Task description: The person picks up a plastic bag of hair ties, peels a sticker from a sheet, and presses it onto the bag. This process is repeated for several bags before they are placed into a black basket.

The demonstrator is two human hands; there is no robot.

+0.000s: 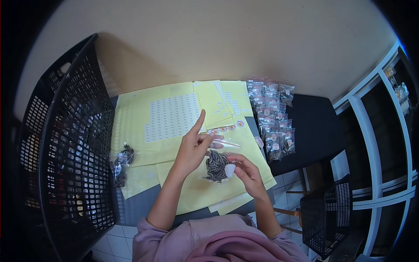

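Observation:
A clear zip bag [217, 167] filled with dark, pale-striped curled pieces is in front of me, over the yellow sheets. My left hand [192, 150] grips the bag near its red-lined zip edge, index finger stretched out toward the wall. At the bag's right side, my right hand [249, 175] is closed on a small white sticker [230, 170], held by the fingertips against the front of the bag. Just beyond the bag lies a row of round orange-and-white stickers [223, 129].
Yellow sheets with small printed labels [172, 115] cover the table. Filled, labelled bags [274, 118] are stacked on the black cloth [316, 126] at right. A large black basket [65, 144] stands at left, near another filled bag [122, 163]. A smaller black basket [325, 218] is lower right.

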